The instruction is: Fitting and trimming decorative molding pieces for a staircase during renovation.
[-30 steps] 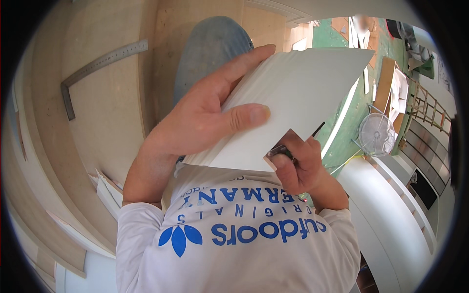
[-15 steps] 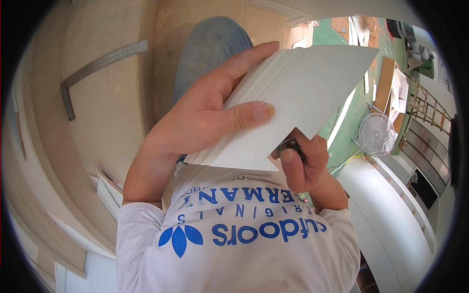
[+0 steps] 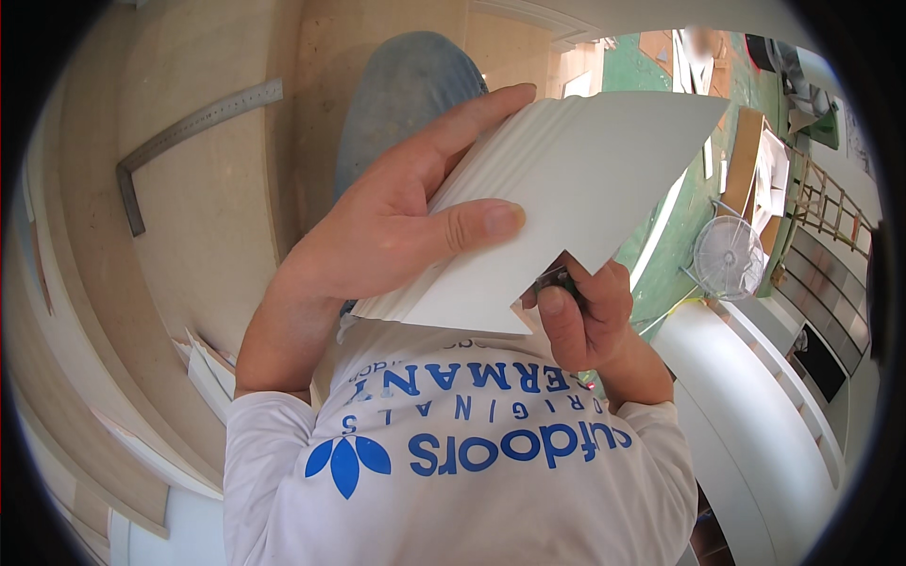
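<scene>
My left hand (image 3: 396, 226) grips a white ribbed moulding piece (image 3: 585, 179) with mitred ends, thumb across its face and fingers behind it. A V-shaped notch sits in its lower edge. My right hand (image 3: 580, 316) is closed on a small dark tool (image 3: 557, 280) right at that notch, touching the piece's lower edge. Most of the tool is hidden in my fingers. Below both hands is my white shirt with blue print (image 3: 462, 443).
A metal carpenter's square (image 3: 179, 132) lies on a pale wooden board (image 3: 208, 236) at the left. White moulding offcuts (image 3: 208, 373) lean near my left elbow. A white fan (image 3: 727, 257) stands on the green floor (image 3: 698, 203) at the right, beside a curved white panel (image 3: 755, 424).
My right hand has shifted slightly right along the notch at the piece's lower edge. My left hand and the moulding have stayed nearly still.
</scene>
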`<state>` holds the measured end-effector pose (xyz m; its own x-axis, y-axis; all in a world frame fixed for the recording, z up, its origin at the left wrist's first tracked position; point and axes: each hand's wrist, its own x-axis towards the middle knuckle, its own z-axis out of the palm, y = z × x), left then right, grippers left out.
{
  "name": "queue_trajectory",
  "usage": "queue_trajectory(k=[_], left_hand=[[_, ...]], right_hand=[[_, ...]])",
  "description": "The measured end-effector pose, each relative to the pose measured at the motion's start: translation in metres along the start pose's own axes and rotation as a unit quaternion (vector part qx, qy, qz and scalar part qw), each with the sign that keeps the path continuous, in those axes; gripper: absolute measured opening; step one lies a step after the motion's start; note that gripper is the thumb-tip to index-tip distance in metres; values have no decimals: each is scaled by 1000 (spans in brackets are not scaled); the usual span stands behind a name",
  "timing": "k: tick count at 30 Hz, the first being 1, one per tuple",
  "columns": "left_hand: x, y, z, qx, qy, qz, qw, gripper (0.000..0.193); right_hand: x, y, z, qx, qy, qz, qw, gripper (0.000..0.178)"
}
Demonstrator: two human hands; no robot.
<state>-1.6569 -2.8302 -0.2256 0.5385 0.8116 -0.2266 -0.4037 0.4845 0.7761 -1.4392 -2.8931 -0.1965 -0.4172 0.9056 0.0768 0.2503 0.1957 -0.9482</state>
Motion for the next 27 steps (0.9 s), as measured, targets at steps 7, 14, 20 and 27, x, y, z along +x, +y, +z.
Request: queue_trajectory(k=[7,14,20,27], left_hand=[[-1,1,2,-6,5,-5,1000,91],[-2,2,3,-18,6,-9,1000,93],[0,2,2,-19,-1,-20,1000,93],[-2,5,1,-12,-9,-8,1000,93]], right_hand=[[-1,-2,0,2,-1,13,1000,31],[2,-5,-2,-18,-17,6,1000,26],[2,-4,1,-23,-13,-13,1000,26],[0,-1,-4,-39,-17,-20,999,32]])
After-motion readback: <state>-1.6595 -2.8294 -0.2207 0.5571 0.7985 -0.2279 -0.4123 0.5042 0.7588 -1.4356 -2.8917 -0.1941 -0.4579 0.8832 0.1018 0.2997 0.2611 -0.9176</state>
